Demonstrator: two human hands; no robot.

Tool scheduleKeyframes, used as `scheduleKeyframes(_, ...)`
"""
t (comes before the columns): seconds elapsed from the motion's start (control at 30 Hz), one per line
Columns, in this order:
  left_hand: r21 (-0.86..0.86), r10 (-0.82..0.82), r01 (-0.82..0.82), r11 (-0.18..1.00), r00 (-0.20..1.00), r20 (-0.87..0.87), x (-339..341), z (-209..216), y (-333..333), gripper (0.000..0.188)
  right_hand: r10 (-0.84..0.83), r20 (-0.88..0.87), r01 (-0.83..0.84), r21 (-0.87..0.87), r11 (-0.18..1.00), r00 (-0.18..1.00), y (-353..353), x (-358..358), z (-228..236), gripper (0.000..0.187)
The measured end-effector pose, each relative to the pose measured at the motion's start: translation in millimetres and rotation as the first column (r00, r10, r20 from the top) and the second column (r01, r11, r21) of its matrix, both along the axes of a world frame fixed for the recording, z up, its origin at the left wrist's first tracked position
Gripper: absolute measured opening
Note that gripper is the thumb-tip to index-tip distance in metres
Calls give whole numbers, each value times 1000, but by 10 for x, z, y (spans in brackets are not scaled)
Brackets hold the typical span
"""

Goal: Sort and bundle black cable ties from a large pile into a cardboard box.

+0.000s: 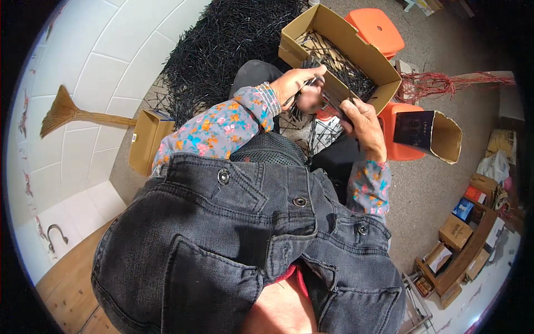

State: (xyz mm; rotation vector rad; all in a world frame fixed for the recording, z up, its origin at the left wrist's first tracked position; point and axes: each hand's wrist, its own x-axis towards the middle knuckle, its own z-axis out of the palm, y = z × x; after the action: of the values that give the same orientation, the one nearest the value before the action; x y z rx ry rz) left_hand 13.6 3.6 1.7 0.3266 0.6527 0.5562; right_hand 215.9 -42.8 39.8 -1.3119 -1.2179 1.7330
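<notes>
My left hand (pixel 299 86) is closed around a bundle of thin black strips (pixel 318 64), with the thumb stretched along it. Just right of it, my right hand (pixel 362 123) has its fingers bent and pinched on thin dark strips; motion blurs the space between the hands. Both hands are over my lap, at the near side of a long open cardboard box (pixel 297 25) with many loose black strips inside. Beyond my left arm, a large heap of similar black strips (pixel 222 50) covers the floor. Below the hands, more strips (pixel 324 136) lie between my knees.
An orange stool (pixel 378 32) stands behind the box. A second orange stool (pixel 392 114) at right bears an open dark carton (pixel 414 129), near tangled red cords (pixel 434 83). At left are a small cardboard box (pixel 146 146) and a straw broom (pixel 83 114). Shelving (pixel 467 253) lines the right.
</notes>
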Motion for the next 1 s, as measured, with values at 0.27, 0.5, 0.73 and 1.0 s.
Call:
scheduleKeyframes(0.27, 33, -509, 520, 853, 818, 267, 56, 39, -24, 46, 131, 122, -150, 164, 975, 984, 205, 64, -13, 32)
scheduleKeyframes(0.5, -36, -492, 491, 870, 871, 5, 156, 45, -99, 38, 13, 161, -67, 337, 939, 987, 277, -36, -288, 35)
scheduleKeyframes(0.73, 140, -502, 482, 865, 822, 268, -86, -177, -25, 20, -192, 133, 169, 166, 972, 972, 260, 102, -296, 32)
scheduleKeyframes(1.0, 43, 89, -87, 995, 994, -65, 11, 194, -102, 14, -62, -310, 3, -187, 982, 949, 135, 162, -233, 28)
